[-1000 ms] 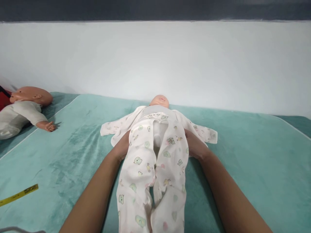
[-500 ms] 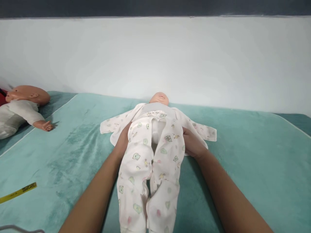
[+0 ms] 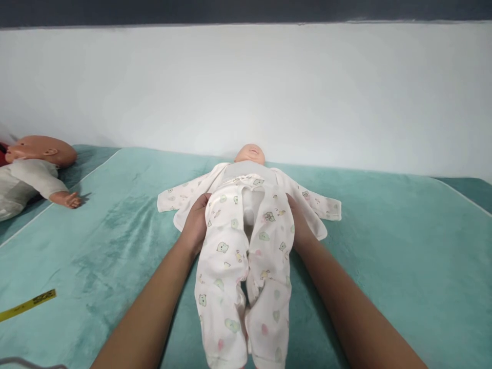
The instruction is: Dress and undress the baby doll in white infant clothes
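Note:
A baby doll lies on its back, its head by the wall. It wears white print pants with an open crotch, the legs pointing toward me. A matching jacket lies spread open under it, the sleeves out to both sides. My left hand is closed at the left side of the pants near the waist. On the opposite side, my right hand grips them at hip height. The fingertips of both hands are hidden behind the cloth and the doll's body.
A teal cloth covers the surface up to the white wall. At the far left lies another doll in a pale suit. A yellow strip and a grey cable are at the lower left.
The pants' legs have swung slightly right, and their lower ends now show more. My left hand has turned so its back and thumb show more; my right hand is tucked further behind the pants.

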`<move>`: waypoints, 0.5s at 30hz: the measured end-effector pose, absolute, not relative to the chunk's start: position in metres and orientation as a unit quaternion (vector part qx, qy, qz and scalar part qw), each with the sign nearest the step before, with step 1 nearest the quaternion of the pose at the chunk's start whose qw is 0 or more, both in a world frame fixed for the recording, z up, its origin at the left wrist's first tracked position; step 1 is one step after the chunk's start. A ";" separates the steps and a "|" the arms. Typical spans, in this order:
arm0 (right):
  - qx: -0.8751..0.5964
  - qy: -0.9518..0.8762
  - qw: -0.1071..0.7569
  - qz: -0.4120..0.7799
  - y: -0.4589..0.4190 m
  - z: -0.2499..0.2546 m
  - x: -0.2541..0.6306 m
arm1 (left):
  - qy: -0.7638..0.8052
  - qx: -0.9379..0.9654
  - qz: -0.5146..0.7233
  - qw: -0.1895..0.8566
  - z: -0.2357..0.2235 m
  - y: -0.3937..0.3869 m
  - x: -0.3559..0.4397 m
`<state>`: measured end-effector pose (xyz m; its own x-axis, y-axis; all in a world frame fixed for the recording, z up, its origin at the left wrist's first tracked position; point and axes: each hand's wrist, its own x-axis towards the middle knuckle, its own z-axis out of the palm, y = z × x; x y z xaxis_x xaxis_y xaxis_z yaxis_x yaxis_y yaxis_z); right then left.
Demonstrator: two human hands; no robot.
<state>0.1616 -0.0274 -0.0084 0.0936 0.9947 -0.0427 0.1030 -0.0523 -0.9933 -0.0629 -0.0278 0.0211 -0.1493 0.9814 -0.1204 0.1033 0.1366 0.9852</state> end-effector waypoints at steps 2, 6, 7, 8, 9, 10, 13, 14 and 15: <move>-0.584 -0.516 0.487 0.395 -0.028 -0.011 0.162 | 0.586 0.484 0.480 0.438 0.014 -0.025 -0.064; -0.576 -0.565 0.521 0.277 -0.030 -0.011 0.163 | 0.563 0.544 0.502 0.369 0.002 -0.020 -0.068; -0.559 -0.583 0.531 0.258 -0.031 -0.010 0.163 | 0.557 0.558 0.504 0.352 0.001 -0.020 -0.069; -0.538 -0.599 0.540 0.246 -0.031 -0.010 0.164 | 0.551 0.573 0.505 0.337 0.000 -0.019 -0.070; -0.516 -0.614 0.545 0.245 -0.031 -0.009 0.165 | 0.545 0.587 0.502 0.325 0.000 -0.019 -0.070; -0.496 -0.624 0.547 0.253 -0.031 -0.009 0.166 | 0.541 0.598 0.498 0.319 0.000 -0.019 -0.071; -0.474 -0.622 0.548 0.297 -0.029 -0.011 0.169 | 0.534 0.602 0.493 0.329 0.000 -0.017 -0.074; -0.475 -0.618 0.544 0.310 -0.028 -0.012 0.170 | 0.534 0.597 0.494 0.339 0.000 -0.016 -0.074; -0.477 -0.617 0.536 0.323 -0.026 -0.013 0.171 | 0.535 0.590 0.495 0.349 0.000 -0.015 -0.076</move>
